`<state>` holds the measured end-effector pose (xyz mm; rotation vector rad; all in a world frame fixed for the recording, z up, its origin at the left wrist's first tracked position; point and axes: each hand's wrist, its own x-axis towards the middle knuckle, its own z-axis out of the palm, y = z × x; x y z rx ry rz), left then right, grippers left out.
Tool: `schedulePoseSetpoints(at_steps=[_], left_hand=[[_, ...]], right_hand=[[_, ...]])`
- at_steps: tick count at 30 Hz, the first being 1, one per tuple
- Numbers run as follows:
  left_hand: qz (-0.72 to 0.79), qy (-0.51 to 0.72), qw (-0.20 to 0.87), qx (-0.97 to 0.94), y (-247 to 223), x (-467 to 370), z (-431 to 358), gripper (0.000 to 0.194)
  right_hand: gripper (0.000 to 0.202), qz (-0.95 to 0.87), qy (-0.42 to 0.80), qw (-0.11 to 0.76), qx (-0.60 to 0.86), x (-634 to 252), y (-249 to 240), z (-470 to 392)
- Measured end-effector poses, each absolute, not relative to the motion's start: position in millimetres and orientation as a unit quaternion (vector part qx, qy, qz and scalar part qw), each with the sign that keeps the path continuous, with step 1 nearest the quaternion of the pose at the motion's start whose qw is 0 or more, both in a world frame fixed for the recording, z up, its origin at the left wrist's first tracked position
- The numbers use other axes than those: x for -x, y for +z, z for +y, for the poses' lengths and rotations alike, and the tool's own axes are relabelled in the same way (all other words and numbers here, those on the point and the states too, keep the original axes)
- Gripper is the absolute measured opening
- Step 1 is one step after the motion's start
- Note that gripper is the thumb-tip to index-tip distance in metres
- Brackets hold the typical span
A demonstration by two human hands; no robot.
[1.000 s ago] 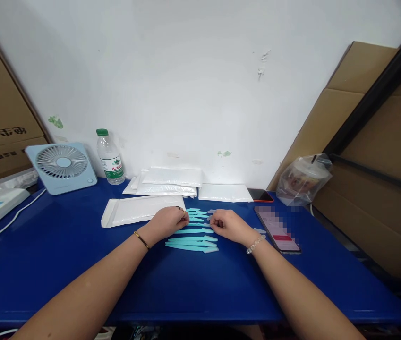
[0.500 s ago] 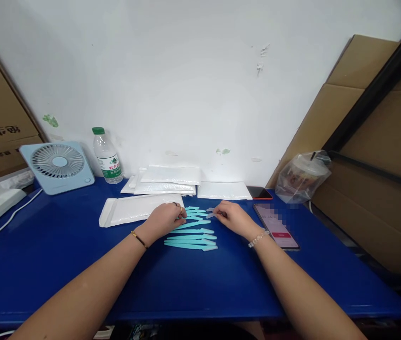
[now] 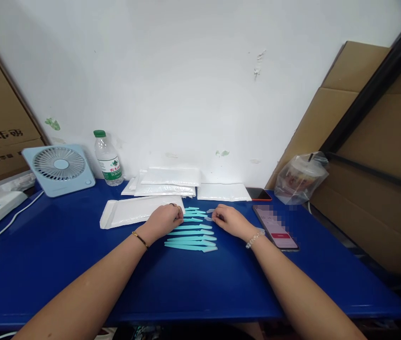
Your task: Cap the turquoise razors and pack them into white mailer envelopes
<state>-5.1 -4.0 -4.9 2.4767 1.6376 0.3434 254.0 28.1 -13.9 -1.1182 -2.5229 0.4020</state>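
Several teal eyebrow razors (image 3: 191, 239) lie in a loose row on the blue table, handles to the left and blade ends to the right. My left hand (image 3: 165, 220) is closed, its fingertips pinching the handle end of one eyebrow razor (image 3: 193, 220) in the upper part of the row. Over to the right, my right hand (image 3: 234, 221) is closed, thumb and fingers together beside small translucent blade covers (image 3: 209, 217). One cover seems to be at its fingertips, partly hidden by the fingers.
White padded mailers (image 3: 166, 189) are stacked by the wall, with another mailer (image 3: 124, 212) under my left hand's far side. A phone (image 3: 280, 236) lies right of my right hand. Further out are a blue fan (image 3: 60, 165), a water bottle (image 3: 110, 163) and a bagged drink cup (image 3: 301, 177).
A razor that lay slanted by my left hand now lies straighter with the lower ones. My left hand has shifted slightly left and holds the razor above it. My right hand moved slightly.
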Motion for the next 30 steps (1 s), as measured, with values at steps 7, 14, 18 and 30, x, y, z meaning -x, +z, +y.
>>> schedulePoseSetpoints(at_steps=[7,14,18,30], left_hand=[[0.536,0.125,0.057,-0.833,-7.5,2.4,-3.9,0.012],[0.526,0.132,0.064,-0.838,-8.9,-3.8,-5.3,0.012],[0.516,0.127,0.102,-0.841,-9.3,-8.2,-6.7,0.012],[0.516,0.147,0.013,-0.844,-15.1,-1.3,-0.3,0.024]], right_hand=[[0.012,-0.894,0.147,0.177,0.383,-248.9,-14.3,25.9],[0.011,-0.900,0.134,0.184,0.371,-242.3,-14.0,21.9],[0.013,-0.906,0.143,0.186,0.353,-237.9,-14.1,17.7],[0.012,-0.859,0.068,0.212,0.462,-284.2,1.5,40.1]])
